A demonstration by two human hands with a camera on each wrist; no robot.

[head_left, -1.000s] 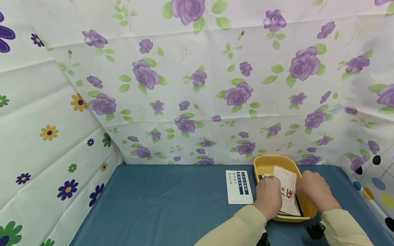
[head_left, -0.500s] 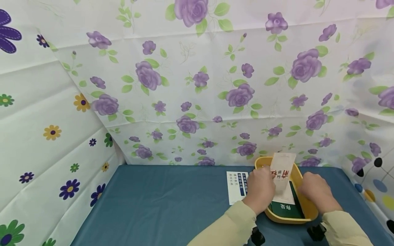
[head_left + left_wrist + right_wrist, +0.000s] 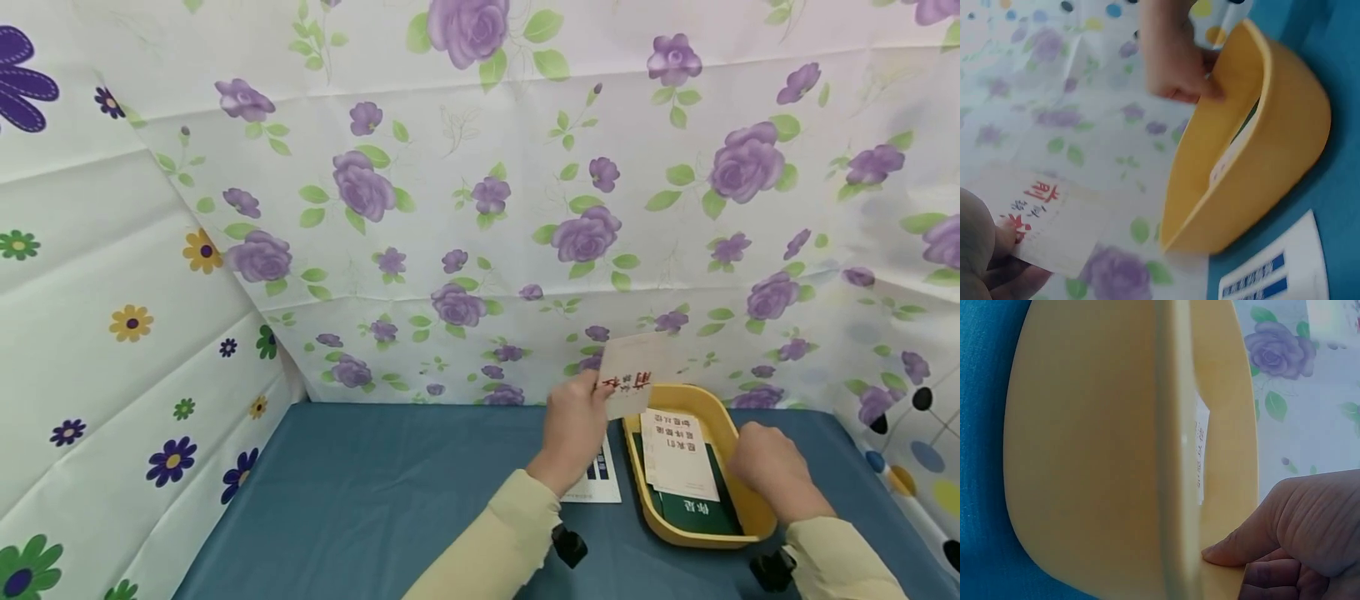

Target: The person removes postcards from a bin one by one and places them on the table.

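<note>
My left hand (image 3: pixel 573 432) pinches a cream card (image 3: pixel 628 375) with red and dark characters, held up left of the yellow bin (image 3: pixel 693 538). In the left wrist view the thumb and fingers grip one edge of this card (image 3: pixel 1054 219). The right hand (image 3: pixel 776 468) grips the bin's right side; in the right wrist view its thumb (image 3: pixel 1241 542) presses on the inner wall. Inside the bin lie another cream card (image 3: pixel 681 454) with printed characters and a dark green card (image 3: pixel 701 514) under it. My left hand partly covers a white card (image 3: pixel 600 487) with blue bars.
A blue cloth (image 3: pixel 390 483) covers the table, and the white card lies on it left of the bin. Flowered sheets (image 3: pixel 450 208) hang behind and to the left. A dotted sheet (image 3: pixel 918 450) borders the right side.
My left hand has lifted the cream card out of the bin and carried it left, over the white card. Another cream card beneath is now exposed. The right hand stays at the bin.
</note>
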